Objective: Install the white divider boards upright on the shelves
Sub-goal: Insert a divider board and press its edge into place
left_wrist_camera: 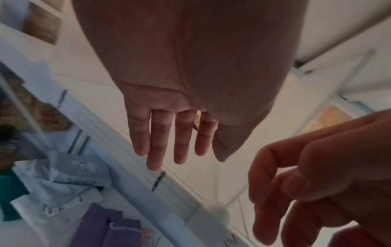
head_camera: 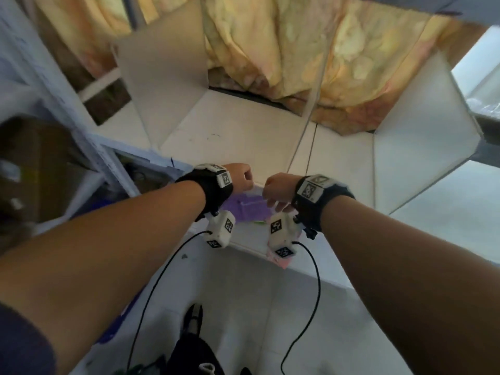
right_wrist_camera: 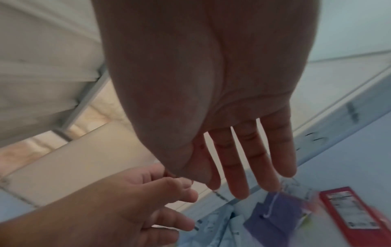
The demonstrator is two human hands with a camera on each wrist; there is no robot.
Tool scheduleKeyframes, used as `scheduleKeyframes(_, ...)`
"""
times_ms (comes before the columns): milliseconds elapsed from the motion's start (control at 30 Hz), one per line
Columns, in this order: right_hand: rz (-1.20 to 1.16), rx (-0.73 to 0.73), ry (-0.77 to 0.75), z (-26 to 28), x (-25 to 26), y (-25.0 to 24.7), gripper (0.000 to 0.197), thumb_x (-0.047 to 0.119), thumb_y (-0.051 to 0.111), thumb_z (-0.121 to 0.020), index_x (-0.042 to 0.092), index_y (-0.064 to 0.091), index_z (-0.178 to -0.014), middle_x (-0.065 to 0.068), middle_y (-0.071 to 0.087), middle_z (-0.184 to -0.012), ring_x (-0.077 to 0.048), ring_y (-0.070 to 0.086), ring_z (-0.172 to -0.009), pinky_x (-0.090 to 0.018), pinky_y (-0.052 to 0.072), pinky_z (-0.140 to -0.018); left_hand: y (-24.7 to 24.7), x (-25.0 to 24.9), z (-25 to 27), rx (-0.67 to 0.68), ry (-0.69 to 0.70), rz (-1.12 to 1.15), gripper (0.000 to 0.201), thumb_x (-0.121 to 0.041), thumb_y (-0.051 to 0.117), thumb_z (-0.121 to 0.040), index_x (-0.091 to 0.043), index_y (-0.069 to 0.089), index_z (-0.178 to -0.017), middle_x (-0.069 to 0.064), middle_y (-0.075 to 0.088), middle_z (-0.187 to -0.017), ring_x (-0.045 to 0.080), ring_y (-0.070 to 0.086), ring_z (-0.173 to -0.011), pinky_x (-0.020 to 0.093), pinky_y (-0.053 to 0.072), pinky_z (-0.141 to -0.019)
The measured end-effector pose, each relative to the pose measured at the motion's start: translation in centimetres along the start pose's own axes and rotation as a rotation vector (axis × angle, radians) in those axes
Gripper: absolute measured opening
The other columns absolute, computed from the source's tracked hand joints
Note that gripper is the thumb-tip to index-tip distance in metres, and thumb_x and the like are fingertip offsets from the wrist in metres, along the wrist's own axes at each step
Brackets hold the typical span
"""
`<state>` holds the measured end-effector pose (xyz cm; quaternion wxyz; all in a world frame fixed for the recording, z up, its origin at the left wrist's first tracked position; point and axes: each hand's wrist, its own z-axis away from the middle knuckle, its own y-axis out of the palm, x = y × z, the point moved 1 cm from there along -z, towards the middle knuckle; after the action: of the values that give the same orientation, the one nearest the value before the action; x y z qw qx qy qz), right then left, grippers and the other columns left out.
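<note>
1. Both hands hung over the front edge of the shelf (head_camera: 230,136), close together. From the wrist views the left hand (left_wrist_camera: 169,133) had straight, relaxed fingers and grasped nothing, and the right hand (right_wrist_camera: 243,150) was the same. With no hand on a board, nothing steadied the dividers.
2. Three white divider boards already stood on the shelf: the left board (head_camera: 167,85), the thin middle board (head_camera: 308,104) seen nearly edge-on, and the right board (head_camera: 422,136). The middle one looked slim (I could not see how it was fixed), so I judged that a bump from a wrist or a black cable (head_camera: 151,293) could tip it.
3. The curtain (head_camera: 324,50) hung just behind the boards; if it pressed forward, it might push a loose board out of line.
4. Below the shelf edge lay purple cloth items (head_camera: 249,209) and a red packet (right_wrist_camera: 351,210). A falling board would land on these, and a hand that reached down there could catch the shelf edge.
</note>
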<state>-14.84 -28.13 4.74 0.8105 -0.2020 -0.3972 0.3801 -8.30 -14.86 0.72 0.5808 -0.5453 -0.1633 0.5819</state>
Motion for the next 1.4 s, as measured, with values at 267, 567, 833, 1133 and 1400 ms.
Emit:
scheduleKeyframes(267, 0.224, 0.062, -0.078, -7.9, 14.1, 4.0, 0.036, 0.02, 0.047, -0.096, -0.009, 0.062, -0.112, -0.021, 0.068, -0.111, -0.026, 0.056, -0.079, -0.042, 0.051, -0.077, -6.0, 15.6, 0.4, 0.0, -0.2, 0.112, 0.018, -0.033, 0.055, -0.092, -0.015, 0.055, -0.091, 0.007, 0.058, -0.092, 0.025, 0.053, -0.081, 0.035, 0.044, -0.073)
scheduleKeyframes(567, 0.303, 0.022, -0.046, -17.2, 22.9, 7.1, 0.051, 0.038, 0.045, -0.099, -0.006, 0.057, -0.121, -0.014, 0.055, -0.103, -0.023, 0.047, -0.088, -0.033, 0.038, -0.076, -10.4, 28.9, -0.7, 0.064, -0.449, 0.206, 0.027, -0.012, 0.06, -0.093, 0.002, 0.063, -0.117, 0.016, 0.069, -0.114, 0.03, 0.067, -0.102, 0.033, 0.051, -0.075)
scheduleKeyframes(833, 0.276, -0.129, 0.036, -23.4, 22.6, 9.6, 0.052, 0.055, 0.045, -0.094, 0.018, 0.036, -0.058, -0.001, 0.038, -0.058, -0.017, 0.036, -0.05, -0.028, 0.031, -0.057, -8.4, 33.1, -4.7, -0.022, -0.667, 1.061, 0.039, -0.048, 0.043, -0.097, -0.011, 0.056, -0.095, 0.011, 0.059, -0.086, 0.027, 0.059, -0.078, 0.043, 0.049, -0.094)
scheduleKeyframes(1133, 0.397, -0.094, 0.073, -26.6, 23.0, 10.0, 0.074, 0.072, 0.036, -0.087, 0.004, 0.063, -0.095, -0.019, 0.062, -0.096, -0.03, 0.056, -0.083, -0.033, 0.043, -0.067, -5.7, 31.9, -8.0, -0.005, -0.646, 1.507, 0.064, -0.063, 0.05, -0.088, -0.008, 0.053, -0.121, 0.016, 0.065, -0.1, 0.035, 0.066, -0.099, 0.051, 0.052, -0.094)
scheduleKeyframes(1400, 0.433, -0.142, 0.103, -28.6, 23.4, 10.3, 0.068, 0.076, 0.042, -0.081, 0.01, 0.054, -0.082, -0.009, 0.057, -0.084, -0.028, 0.054, -0.077, -0.033, 0.042, -0.067, -5.1, 31.6, -8.8, -0.057, -0.664, 1.605, 0.062, -0.055, 0.059, -0.087, -0.007, 0.051, -0.126, 0.015, 0.064, -0.097, 0.03, 0.064, -0.09, 0.04, 0.052, -0.078)
